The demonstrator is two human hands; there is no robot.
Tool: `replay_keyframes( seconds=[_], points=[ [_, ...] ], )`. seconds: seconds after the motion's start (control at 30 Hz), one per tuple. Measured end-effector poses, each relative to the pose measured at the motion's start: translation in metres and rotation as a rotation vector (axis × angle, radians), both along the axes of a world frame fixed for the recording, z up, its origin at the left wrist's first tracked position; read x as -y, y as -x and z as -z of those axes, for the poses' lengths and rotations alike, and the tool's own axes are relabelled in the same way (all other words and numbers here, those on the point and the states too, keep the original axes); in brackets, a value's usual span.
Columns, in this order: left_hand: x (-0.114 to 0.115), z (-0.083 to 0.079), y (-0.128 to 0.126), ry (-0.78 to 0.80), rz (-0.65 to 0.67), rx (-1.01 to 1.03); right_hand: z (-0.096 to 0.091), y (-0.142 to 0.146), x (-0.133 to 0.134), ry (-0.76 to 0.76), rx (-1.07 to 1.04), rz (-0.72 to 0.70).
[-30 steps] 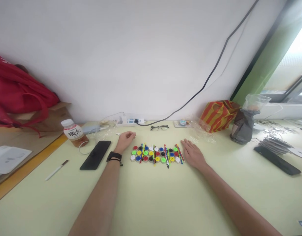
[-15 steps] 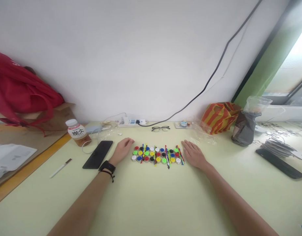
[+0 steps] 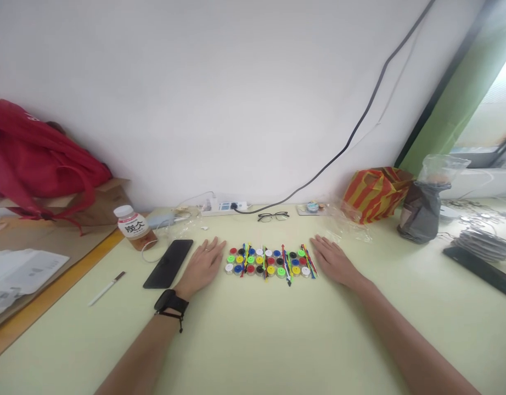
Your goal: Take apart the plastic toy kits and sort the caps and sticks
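Observation:
A block of small round coloured caps [image 3: 269,261] lies in rows on the pale green table [image 3: 253,334], with thin coloured sticks [image 3: 286,262] laid across it. My left hand [image 3: 203,264] rests flat on the table just left of the block, fingers stretched out, a black watch on its wrist. My right hand [image 3: 334,261] lies flat just right of the block, fingers also stretched out. Neither hand holds anything.
A black phone [image 3: 169,263] lies left of my left hand, beside a drink bottle [image 3: 134,227] and a white pen [image 3: 106,288]. At the back are a power strip [image 3: 224,207], glasses [image 3: 273,216], a striped bag [image 3: 374,193] and a grey bag [image 3: 422,211]. Another phone [image 3: 481,270] lies far right.
My left hand has drawn back from behind the block and opened flat beside its left edge. My right hand has stayed in place. The camera has shifted slightly.

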State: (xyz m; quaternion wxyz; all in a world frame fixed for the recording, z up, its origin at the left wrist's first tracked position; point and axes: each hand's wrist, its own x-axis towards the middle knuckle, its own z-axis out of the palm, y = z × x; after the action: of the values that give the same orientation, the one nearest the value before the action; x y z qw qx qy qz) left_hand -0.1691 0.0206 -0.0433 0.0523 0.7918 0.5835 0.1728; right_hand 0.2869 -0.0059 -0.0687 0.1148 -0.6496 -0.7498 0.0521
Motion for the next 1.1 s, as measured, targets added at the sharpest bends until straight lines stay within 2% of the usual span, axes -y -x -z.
replay_keyframes(
  seconds=[0.2,0.6,1.1],
  points=[
    [-0.003,0.004,0.000,-0.009,0.008,0.050,0.002,-0.002,0.002,-0.020,0.009,-0.021],
    [-0.001,0.001,-0.002,0.009,0.015,-0.026,-0.004,0.004,0.011,0.010,0.051,-0.048],
    [-0.003,0.005,0.000,0.003,0.015,-0.009,0.005,-0.005,0.008,-0.018,0.026,-0.077]
  ],
)
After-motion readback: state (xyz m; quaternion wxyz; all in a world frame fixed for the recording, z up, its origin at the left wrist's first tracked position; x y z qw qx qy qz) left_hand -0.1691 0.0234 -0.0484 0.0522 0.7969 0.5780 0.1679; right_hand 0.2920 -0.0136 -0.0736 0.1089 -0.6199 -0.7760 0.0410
